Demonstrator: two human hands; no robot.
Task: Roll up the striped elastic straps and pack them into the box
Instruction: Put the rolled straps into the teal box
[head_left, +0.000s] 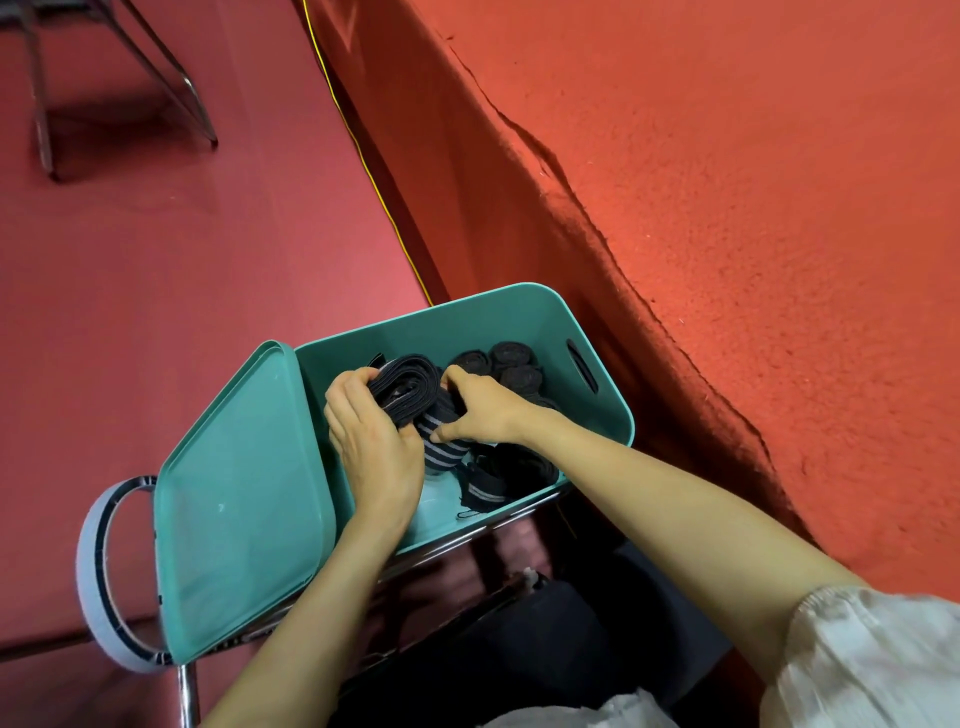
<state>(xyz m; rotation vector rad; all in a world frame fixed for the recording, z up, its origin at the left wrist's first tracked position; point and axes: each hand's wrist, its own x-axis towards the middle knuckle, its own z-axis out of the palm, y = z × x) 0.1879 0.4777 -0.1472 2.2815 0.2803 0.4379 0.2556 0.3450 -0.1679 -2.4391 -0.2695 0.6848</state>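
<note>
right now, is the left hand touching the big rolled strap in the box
Touching. In the head view the left hand curls its fingers over the rolled strap inside the box.

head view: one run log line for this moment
left hand: grips strap roll | right hand: grips same roll | box: open, rolled straps inside | lid: beside box

A red carpeted floor fills the left side, where dark metal chair legs stand at its far corner. A thin yellow cord runs along the foot of a creased red felt drape. Lower left, a pale looped band hangs beside a chrome tube frame.
</note>
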